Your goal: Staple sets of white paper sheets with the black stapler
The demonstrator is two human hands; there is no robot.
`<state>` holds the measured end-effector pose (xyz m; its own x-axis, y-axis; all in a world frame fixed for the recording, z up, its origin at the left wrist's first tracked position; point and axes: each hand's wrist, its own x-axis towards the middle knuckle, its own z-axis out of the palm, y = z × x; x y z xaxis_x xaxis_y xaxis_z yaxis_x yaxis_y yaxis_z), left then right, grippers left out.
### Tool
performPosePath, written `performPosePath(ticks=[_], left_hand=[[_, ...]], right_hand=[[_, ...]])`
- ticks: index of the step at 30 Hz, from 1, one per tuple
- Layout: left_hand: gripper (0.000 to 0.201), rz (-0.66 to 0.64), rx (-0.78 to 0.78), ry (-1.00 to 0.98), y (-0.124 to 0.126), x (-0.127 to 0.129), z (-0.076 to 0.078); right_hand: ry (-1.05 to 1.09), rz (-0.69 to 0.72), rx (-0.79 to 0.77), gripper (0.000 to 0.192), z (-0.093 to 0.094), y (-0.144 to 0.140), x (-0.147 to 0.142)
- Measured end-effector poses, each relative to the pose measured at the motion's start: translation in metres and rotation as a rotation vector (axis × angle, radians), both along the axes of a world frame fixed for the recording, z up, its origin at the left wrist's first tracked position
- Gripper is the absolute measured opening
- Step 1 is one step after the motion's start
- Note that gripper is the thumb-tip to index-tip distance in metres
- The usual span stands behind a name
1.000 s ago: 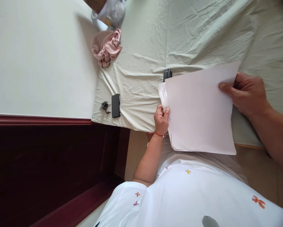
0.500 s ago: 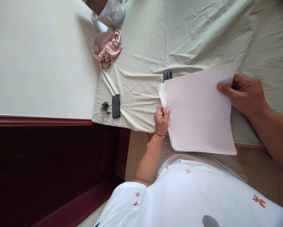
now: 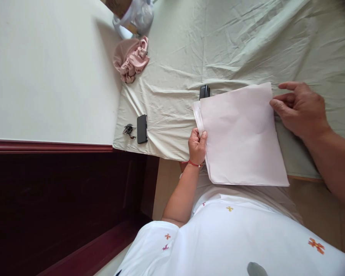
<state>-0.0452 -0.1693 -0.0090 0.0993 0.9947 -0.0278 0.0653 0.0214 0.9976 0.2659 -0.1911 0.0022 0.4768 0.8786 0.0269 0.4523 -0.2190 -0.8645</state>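
A small stack of white paper sheets (image 3: 241,138) lies over the near edge of the cloth-covered table, its lower part above my lap. My left hand (image 3: 198,145) is closed on the stack's left edge, thumb on top and fingers underneath. At the upper right edge is my right hand (image 3: 300,107), its fingers apart and holding nothing; the thumb tip is right beside the paper's edge. Partly covered by the stack's upper left corner is a black object (image 3: 204,91), perhaps a stapler.
A wrinkled pale green cloth (image 3: 172,76) covers the table. Left on it lie a black phone (image 3: 141,128) and a bunch of keys (image 3: 129,130). Farther back are a pink cloth item (image 3: 132,61) and a plastic bag (image 3: 140,17). A white wall (image 3: 45,69) stands at left.
My right hand has let go of the paper's right edge and its fingers have spread. The sheet's upper right corner has dropped back leftward. My left hand stays in place.
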Motion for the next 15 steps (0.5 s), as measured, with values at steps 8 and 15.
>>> performPosePath(ticks=[8,15], left_hand=[[0.044,0.005,-0.005,-0.019,0.0,0.0,-0.001],[0.047,0.01,-0.038,-0.044,0.002,-0.001,-0.004]], right_hand=[[0.02,0.011,-0.131,0.024,0.019,-0.003,-0.001],[0.26,-0.009,-0.136,0.014,0.026,-0.004,-0.005]])
